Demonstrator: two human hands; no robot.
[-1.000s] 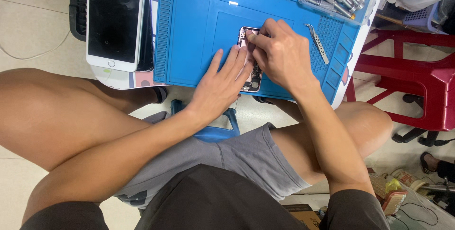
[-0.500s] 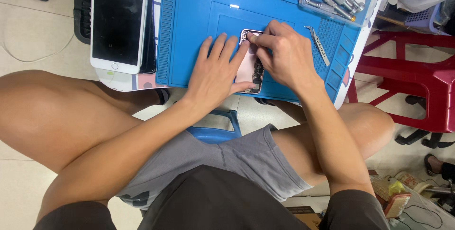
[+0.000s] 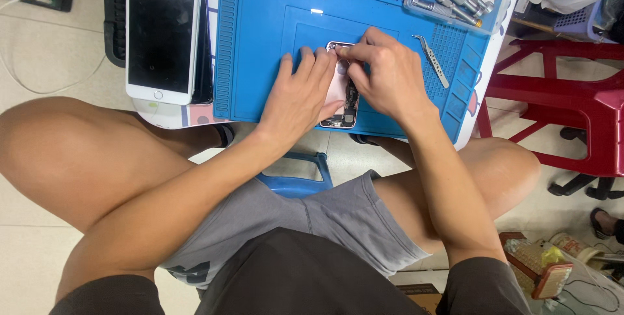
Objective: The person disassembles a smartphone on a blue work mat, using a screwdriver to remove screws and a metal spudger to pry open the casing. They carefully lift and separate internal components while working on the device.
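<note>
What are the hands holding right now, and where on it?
An opened phone on the blue mat: left hand presses its side, right hand pinches its top.

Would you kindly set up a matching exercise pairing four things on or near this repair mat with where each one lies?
Things:
1. white smartphone
2. tweezers
3. opened phone body
4. red plastic stool

Places:
A. under both hands, mid-mat
B. on the floor, right of the mat
C. left of the blue mat, screen up
D. on the mat, right of the right hand

Pairs: 1-C, 2-D, 3-A, 4-B
</note>
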